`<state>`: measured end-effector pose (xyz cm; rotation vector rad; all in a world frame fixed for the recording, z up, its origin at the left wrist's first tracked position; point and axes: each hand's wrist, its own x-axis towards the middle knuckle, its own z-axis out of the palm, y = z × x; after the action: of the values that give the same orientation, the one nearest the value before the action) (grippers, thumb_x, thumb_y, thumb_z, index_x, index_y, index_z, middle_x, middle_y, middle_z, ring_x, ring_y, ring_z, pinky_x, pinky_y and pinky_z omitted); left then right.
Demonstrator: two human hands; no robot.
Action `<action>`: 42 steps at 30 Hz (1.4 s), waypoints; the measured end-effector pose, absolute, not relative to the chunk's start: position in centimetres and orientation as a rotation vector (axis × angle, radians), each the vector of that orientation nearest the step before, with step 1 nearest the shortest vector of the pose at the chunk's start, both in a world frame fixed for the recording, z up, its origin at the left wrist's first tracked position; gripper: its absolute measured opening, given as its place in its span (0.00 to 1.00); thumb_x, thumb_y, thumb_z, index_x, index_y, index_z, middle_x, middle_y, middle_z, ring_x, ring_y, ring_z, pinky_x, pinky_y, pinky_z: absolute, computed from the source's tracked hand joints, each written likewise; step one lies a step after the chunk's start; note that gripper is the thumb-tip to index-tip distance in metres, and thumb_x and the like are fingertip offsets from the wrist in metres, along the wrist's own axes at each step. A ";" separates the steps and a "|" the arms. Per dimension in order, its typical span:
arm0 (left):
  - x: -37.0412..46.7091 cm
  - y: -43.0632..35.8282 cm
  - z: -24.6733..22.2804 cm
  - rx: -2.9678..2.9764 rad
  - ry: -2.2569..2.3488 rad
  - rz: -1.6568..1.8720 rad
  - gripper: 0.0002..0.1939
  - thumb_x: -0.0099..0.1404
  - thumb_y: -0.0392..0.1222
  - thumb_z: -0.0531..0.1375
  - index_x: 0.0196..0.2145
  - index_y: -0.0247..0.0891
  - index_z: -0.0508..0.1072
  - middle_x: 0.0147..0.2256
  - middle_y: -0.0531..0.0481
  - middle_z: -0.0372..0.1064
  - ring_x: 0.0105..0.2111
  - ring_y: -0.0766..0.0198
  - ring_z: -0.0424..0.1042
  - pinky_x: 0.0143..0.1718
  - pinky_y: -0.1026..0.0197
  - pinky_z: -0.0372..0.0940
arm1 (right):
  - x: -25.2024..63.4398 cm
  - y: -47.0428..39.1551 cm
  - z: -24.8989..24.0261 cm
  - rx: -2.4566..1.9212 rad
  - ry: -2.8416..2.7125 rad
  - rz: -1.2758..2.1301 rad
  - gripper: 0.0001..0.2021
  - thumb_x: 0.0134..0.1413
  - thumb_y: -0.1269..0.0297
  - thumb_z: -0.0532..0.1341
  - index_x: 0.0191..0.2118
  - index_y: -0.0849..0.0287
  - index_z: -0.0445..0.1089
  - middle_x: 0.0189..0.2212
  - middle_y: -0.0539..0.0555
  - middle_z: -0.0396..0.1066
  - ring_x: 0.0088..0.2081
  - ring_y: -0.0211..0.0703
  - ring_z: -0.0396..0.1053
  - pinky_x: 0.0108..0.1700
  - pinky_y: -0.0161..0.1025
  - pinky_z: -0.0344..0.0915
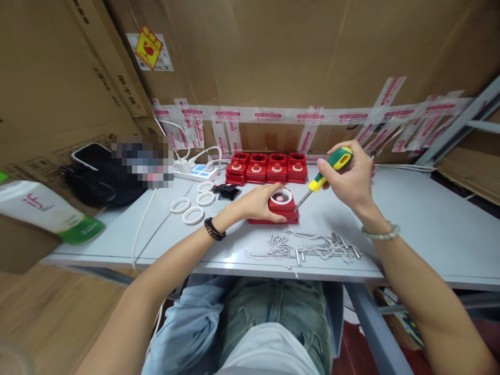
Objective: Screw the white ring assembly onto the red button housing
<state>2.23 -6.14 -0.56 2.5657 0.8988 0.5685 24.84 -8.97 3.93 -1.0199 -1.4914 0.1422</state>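
My left hand (261, 203) grips a red box (288, 208) with a white ring (280, 196) on top, its fingers and thumb around the box's left side. My right hand (349, 176) is closed on the green and yellow handle of a screwdriver (321, 176). The screwdriver slants down to the left, and its tip meets the right side of the red box. In front of the box lie small screws (277, 244) and, to their right, metal pins with pale strings (328, 247).
Several red boxes (266, 168) stand in a row behind. Left are loose white rings (193, 215), small black packets (227, 191), a power strip (196, 171) and its cables. Farther left are a phone (91, 156), a black bag (88, 182) and a white-green bottle (50, 208). Cardboard backs the table.
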 end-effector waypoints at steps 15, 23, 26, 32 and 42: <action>2.3 -6.1 -0.8 2.586 0.906 0.586 0.43 0.50 0.55 0.70 0.58 0.32 0.63 0.54 0.35 0.70 0.51 0.45 0.72 0.52 0.48 0.66 | 22.5 -11.1 4.7 -0.775 -1.891 0.101 0.17 0.60 0.60 0.57 0.54 0.49 0.60 0.40 0.52 0.71 0.39 0.44 0.72 0.40 0.46 0.72; 2.2 -6.2 -0.7 2.583 0.886 0.583 0.42 0.51 0.55 0.70 0.58 0.32 0.63 0.54 0.36 0.70 0.51 0.46 0.72 0.52 0.48 0.67 | 21.9 -10.8 4.5 -0.914 -1.774 -0.060 0.17 0.55 0.58 0.64 0.50 0.51 0.66 0.29 0.47 0.66 0.24 0.36 0.64 0.27 0.38 0.65; 2.2 -6.2 -0.7 2.579 0.902 0.581 0.43 0.51 0.55 0.70 0.59 0.33 0.63 0.56 0.35 0.68 0.53 0.45 0.71 0.53 0.48 0.66 | 22.0 -10.7 4.4 -0.925 -1.774 -0.167 0.17 0.56 0.59 0.61 0.52 0.52 0.65 0.32 0.50 0.69 0.27 0.38 0.65 0.32 0.42 0.67; 2.3 -6.1 -0.8 2.585 0.888 0.579 0.42 0.51 0.54 0.70 0.58 0.32 0.64 0.54 0.35 0.70 0.51 0.45 0.72 0.51 0.48 0.67 | 22.8 -11.0 5.2 -0.771 -1.916 0.386 0.22 0.58 0.65 0.57 0.58 0.49 0.58 0.42 0.53 0.72 0.40 0.43 0.73 0.40 0.44 0.73; 2.3 -6.2 -0.6 2.586 0.905 0.576 0.43 0.50 0.55 0.70 0.59 0.34 0.63 0.55 0.36 0.69 0.52 0.45 0.71 0.53 0.47 0.66 | 21.4 -11.2 4.4 -1.008 -1.777 -0.186 0.21 0.55 0.56 0.63 0.53 0.50 0.63 0.33 0.51 0.70 0.30 0.44 0.69 0.36 0.46 0.70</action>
<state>2.31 -6.21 -0.61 2.5855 0.9046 0.5759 21.45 -11.21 4.41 -1.0078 -1.7767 -0.1860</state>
